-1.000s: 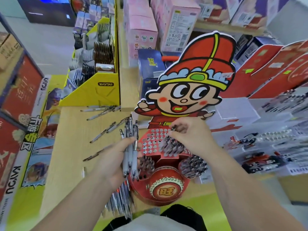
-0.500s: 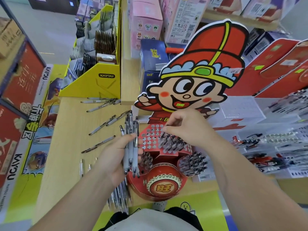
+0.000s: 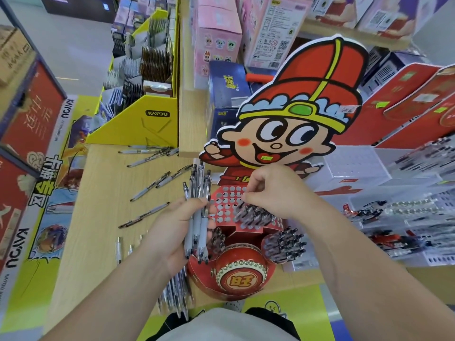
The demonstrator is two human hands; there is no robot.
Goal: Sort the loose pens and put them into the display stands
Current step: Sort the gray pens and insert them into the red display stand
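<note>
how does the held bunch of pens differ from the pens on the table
The held bunch is packed side by side, aligned; the table pens lie scattered at different angles. The held bunch is off the table; the table pens rest flat on it. Both are grey pens with dark ends.

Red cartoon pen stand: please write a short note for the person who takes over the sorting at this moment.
Left hand grips a bundle of grey pens. Right hand is curled over the red stand's hole panel; a pen in it cannot be confirmed.
Done: inserted pens fill part of the panel; the side cups hold pens too.
Left: the bundle, plus loose pens on the wooden shelf; many holes are empty.
</note>
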